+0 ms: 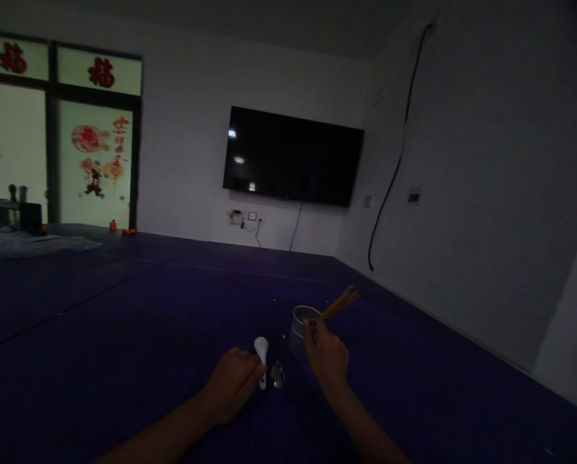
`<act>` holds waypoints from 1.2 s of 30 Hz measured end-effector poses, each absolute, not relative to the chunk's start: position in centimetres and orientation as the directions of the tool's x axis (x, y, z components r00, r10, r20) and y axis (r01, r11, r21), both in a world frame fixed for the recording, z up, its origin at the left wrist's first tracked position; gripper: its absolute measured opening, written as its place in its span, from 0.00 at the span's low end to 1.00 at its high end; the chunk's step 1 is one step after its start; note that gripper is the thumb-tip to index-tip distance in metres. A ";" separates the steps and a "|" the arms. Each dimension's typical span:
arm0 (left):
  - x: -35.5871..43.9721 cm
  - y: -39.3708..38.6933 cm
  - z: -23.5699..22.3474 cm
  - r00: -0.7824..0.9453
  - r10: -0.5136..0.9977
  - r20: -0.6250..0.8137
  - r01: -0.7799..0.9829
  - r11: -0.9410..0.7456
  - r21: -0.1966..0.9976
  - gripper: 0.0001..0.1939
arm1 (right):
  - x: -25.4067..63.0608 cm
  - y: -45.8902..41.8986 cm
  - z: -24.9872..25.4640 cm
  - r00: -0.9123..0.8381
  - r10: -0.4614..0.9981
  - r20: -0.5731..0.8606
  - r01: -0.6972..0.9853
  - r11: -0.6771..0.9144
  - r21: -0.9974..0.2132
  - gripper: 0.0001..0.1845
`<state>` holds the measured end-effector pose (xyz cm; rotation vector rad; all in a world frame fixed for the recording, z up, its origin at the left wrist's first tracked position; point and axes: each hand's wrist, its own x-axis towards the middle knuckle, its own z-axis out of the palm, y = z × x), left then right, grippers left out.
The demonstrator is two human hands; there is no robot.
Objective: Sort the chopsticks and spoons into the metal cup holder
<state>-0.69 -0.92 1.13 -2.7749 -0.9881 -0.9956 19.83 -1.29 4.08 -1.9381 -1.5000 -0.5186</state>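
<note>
My left hand (234,380) is closed with thumb and fingers about the handle of a white soup spoon (261,347), whose bowl points away from me. Just right of it, metal spoons (277,375) lie together on the purple floor covering, bowls toward me; how many is too dark to tell. A grey cup (297,335) stands upright beyond them. At its rim my right hand (328,354) is pinched around a bundle of wooden chopsticks (341,303) slanting up to the right. The fingers hide the lower ends of the chopsticks and part of the cup.
The purple floor covering (182,309) reaches the far wall, where a television (293,158) hangs above sockets and cords. A black cable (389,180) dangles down the right wall. At the far left are a crumpled sheet (32,245), a dark chair-like object (13,212) and small orange items (113,225).
</note>
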 end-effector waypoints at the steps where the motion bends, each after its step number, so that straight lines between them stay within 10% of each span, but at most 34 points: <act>1: -0.7 -0.9 1.1 0.593 0.556 0.583 0.576 -0.798 0.175 0.25 | 19.8 -1.3 4.1 0.281 0.717 0.638 0.957 -0.158 -0.244 0.23; 13: -0.6 -0.5 0.6 0.615 0.549 0.566 0.583 -0.800 0.143 0.25 | 19.7 -1.3 3.7 0.349 0.526 0.776 0.921 -0.038 -0.388 0.26; 24: -0.7 0.1 -0.1 0.619 0.529 0.580 0.565 -0.813 0.139 0.21 | 15.2 -2.9 1.7 -0.421 0.359 0.833 0.850 0.476 0.224 0.18; 36: -0.8 0.6 -0.6 0.623 0.575 0.531 0.597 -0.788 0.154 0.15 | 14.4 -2.8 0.9 -0.489 0.527 0.695 0.824 0.541 0.170 0.17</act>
